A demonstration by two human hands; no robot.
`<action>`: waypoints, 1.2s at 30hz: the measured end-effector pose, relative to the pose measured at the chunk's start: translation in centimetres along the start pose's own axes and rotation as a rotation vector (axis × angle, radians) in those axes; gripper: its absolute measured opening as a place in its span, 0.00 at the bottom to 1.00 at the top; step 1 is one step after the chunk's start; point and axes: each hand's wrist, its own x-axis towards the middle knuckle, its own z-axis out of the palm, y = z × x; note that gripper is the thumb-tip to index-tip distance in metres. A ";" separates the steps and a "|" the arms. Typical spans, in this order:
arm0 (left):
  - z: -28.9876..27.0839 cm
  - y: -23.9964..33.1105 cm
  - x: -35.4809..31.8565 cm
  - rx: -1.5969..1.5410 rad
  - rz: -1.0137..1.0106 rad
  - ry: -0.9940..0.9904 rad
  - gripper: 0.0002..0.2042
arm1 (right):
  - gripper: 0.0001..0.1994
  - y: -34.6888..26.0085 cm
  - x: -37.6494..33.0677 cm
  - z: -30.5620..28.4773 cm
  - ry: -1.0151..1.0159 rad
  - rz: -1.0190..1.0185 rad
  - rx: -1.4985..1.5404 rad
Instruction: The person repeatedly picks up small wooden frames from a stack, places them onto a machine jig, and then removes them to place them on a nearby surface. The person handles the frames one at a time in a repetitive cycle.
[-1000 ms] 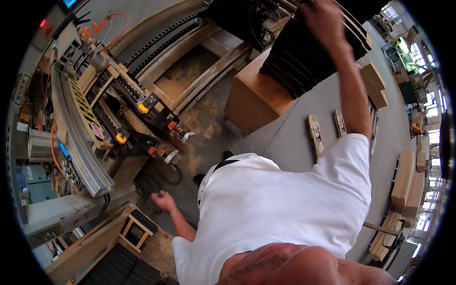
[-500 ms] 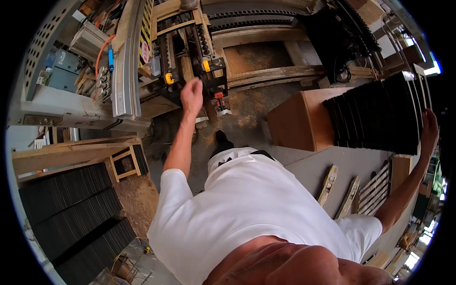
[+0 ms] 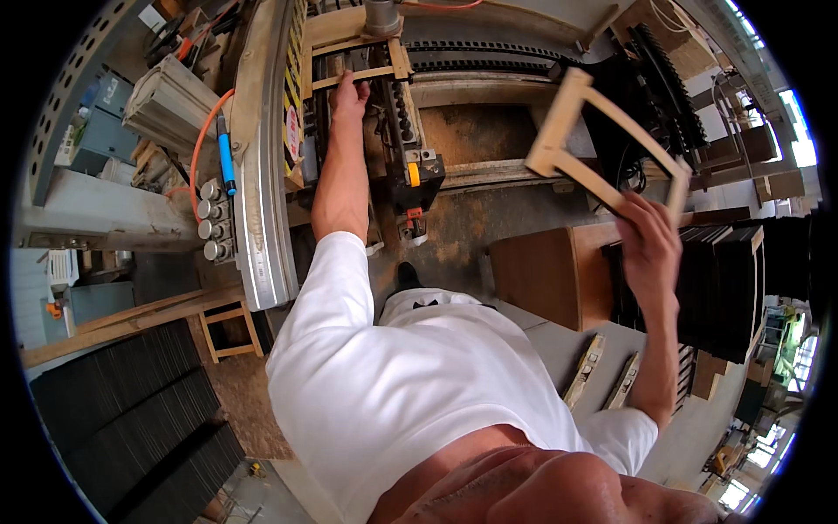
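My right hand (image 3: pixel 650 249) is closed on one corner of a light wooden rectangular frame (image 3: pixel 554 131), which is raised and tilted over the right side of the machine. Farther left, my left hand (image 3: pixel 349 100) reaches forward with its fingers closed at the near rail of a second wooden frame (image 3: pixel 380 73). That frame lies in the machine (image 3: pixel 406 131), under a grey cylinder (image 3: pixel 381 17). Part of the left hand's grip is hidden behind its own back. A yellow knob (image 3: pixel 413 175) sits on the machine to the right of my left forearm.
A stack of dark-edged frames (image 3: pixel 716 288) stands at the right beside a brown wooden box (image 3: pixel 546 271). More dark stacked pieces (image 3: pixel 131 393) and a small frame (image 3: pixel 231 332) are at the left. A metal rail (image 3: pixel 262 201) borders the left arm. Sawdust covers the floor.
My left hand has moved forward from near the yellow knobs to the frame in the machine. My right hand has come inward from the stack, now carrying a wooden frame.
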 end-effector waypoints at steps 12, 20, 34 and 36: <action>-12.3 -5.4 -27.9 0.028 -0.129 -0.191 0.12 | 0.07 -3.4 17.1 31.5 -0.086 -0.471 0.362; -18.6 -5.3 -36.9 0.017 -0.078 -0.075 0.14 | 0.11 -6.8 23.1 42.1 -0.200 -0.567 0.368; -22.0 -9.1 -41.6 -0.131 0.146 0.312 0.14 | 0.14 -5.0 29.2 46.1 -0.190 -0.589 0.213; -22.9 -9.6 -41.5 -0.140 0.158 0.360 0.14 | 0.13 -4.9 29.3 46.0 -0.180 -0.597 0.230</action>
